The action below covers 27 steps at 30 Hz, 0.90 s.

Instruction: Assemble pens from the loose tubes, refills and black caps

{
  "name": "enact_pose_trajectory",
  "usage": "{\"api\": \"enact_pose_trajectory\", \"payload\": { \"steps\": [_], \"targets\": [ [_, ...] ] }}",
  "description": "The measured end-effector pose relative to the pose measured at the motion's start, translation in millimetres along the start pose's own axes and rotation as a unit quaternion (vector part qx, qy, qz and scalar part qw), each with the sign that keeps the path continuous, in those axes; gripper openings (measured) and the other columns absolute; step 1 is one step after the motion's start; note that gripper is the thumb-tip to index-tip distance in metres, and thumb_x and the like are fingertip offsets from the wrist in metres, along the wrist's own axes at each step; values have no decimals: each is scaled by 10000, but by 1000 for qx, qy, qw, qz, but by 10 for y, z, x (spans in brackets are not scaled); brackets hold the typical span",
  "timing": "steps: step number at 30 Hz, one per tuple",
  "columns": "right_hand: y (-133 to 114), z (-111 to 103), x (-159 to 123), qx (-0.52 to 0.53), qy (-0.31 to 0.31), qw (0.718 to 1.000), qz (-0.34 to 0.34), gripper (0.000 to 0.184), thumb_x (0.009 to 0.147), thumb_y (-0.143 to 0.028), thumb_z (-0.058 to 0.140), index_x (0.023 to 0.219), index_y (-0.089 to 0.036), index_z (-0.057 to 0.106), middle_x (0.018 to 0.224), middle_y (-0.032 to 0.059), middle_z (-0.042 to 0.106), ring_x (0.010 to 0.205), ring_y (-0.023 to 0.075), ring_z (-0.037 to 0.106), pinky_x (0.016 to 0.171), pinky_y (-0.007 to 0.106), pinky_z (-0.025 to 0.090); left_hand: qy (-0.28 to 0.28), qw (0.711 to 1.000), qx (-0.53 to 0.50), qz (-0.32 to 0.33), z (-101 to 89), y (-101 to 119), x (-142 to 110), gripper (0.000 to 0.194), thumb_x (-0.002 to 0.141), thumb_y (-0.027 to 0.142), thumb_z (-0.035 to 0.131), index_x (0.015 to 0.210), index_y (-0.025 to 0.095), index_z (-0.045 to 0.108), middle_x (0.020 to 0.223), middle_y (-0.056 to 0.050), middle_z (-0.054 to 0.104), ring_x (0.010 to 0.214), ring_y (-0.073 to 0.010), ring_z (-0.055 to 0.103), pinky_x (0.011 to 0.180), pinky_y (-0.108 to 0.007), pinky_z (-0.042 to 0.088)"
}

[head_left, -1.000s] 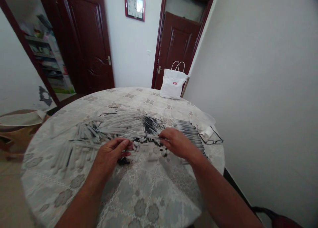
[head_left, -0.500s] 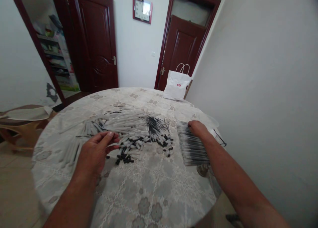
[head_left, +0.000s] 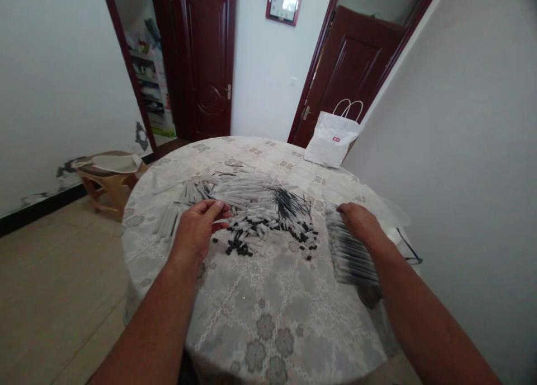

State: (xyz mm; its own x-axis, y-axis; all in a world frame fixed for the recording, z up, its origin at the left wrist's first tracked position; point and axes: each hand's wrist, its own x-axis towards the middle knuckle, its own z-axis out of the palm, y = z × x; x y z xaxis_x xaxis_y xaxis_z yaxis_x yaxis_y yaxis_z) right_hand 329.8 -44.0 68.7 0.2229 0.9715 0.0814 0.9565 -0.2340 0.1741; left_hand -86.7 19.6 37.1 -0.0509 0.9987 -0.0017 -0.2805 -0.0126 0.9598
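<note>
My left hand [head_left: 201, 222] hovers at the left side of a pile of pen parts, thumb and fingers pinched together. Whatever is between them is too small to make out. My right hand [head_left: 358, 220] is at the far end of a row of white and dark pens [head_left: 352, 256] laid side by side, its fingertips closed; what they grip is hidden. Between the hands lie white tubes [head_left: 243, 188], thin black refills [head_left: 288, 203], short white pieces with black ends [head_left: 254, 222] and small black caps [head_left: 239, 248].
A patterned cloth covers the round table [head_left: 268, 312]. A white paper bag [head_left: 331, 139] stands at the back right. Eyeglasses [head_left: 413, 253] lie beyond my right forearm, and a round dark object [head_left: 369, 296] sits below the pen row. A wooden stool [head_left: 109, 178] is at the left.
My right hand has gone from the middle pile rightward to the far end of the pen row and stays there. My left hand has drawn back slightly leftward from the pile. The view has turned left.
</note>
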Motion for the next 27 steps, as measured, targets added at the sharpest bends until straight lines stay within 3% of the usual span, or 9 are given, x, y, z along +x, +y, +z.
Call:
{"api": "enact_pose_trajectory", "payload": {
  "steps": [4, 8, 11, 15, 20, 23, 27],
  "targets": [
    [-574, -112, -91, 63, 22, 993, -98, 291, 997, -284, 480, 1174, -219, 702, 1159, 103, 721, 1082, 219, 650, 911, 276, 426, 1, 1000, -7, 2, 2, 0, -8, 334, 743, 423, 779, 908, 143, 701, 933, -92, 739, 795, -185, 703, 599, -257, 582],
    [-1170, -66, -146, 74, 4, 991, -110, 256, 982, -359, 539, 1124, -210, 690, 1116, 104, 727, 1038, 227, 667, 838, 277, 443, 2, 1000, -2, 6, -5, 26, -18, 342, 741, 436, 774, 901, 143, 697, 938, -95, 736, 810, -192, 699, 594, -256, 578],
    [-1462, 55, -170, 59, 15, 993, -99, 257, 977, -398, 550, 1088, -197, 667, 1103, 120, 717, 1008, 237, 676, 803, 288, 452, 8, 999, 33, 18, -40, 53, -11, 350, 741, 455, 762, 889, 143, 701, 925, -105, 740, 800, -200, 697, 575, -256, 573],
    [-1619, 189, -192, 40, 23, 996, -71, 259, 977, -396, 544, 1083, -180, 641, 1092, 135, 706, 990, 240, 681, 781, 291, 460, 33, 994, 91, 47, -118, 94, 5, 335, 745, 444, 746, 894, 146, 705, 894, -109, 743, 788, -216, 703, 541, -248, 559],
    [-1650, 262, -194, 24, 27, 998, -51, 230, 1005, -314, 460, 1046, -177, 640, 1057, 139, 708, 959, 243, 696, 758, 302, 461, 47, 984, 158, 71, -223, 127, 21, 303, 780, 426, 700, 908, 151, 702, 867, -102, 745, 771, -232, 720, 513, -257, 545],
    [-1670, 304, -208, 17, 41, 998, -43, 243, 1002, -361, 468, 1052, -180, 622, 1044, 126, 707, 944, 255, 702, 731, 308, 460, 63, 973, 207, 85, -316, 147, 50, 280, 813, 409, 652, 937, 163, 699, 896, -90, 752, 761, -219, 724, 517, -252, 530],
    [-1681, 366, -232, 12, 55, 998, -41, 222, 995, -362, 480, 1070, -190, 597, 1034, 107, 704, 913, 252, 708, 688, 303, 443, 144, 939, 289, 121, -551, 202, 133, 235, 848, 342, 586, 979, 181, 694, 899, -60, 754, 750, -188, 718, 619, -263, 533]
  ]
}}
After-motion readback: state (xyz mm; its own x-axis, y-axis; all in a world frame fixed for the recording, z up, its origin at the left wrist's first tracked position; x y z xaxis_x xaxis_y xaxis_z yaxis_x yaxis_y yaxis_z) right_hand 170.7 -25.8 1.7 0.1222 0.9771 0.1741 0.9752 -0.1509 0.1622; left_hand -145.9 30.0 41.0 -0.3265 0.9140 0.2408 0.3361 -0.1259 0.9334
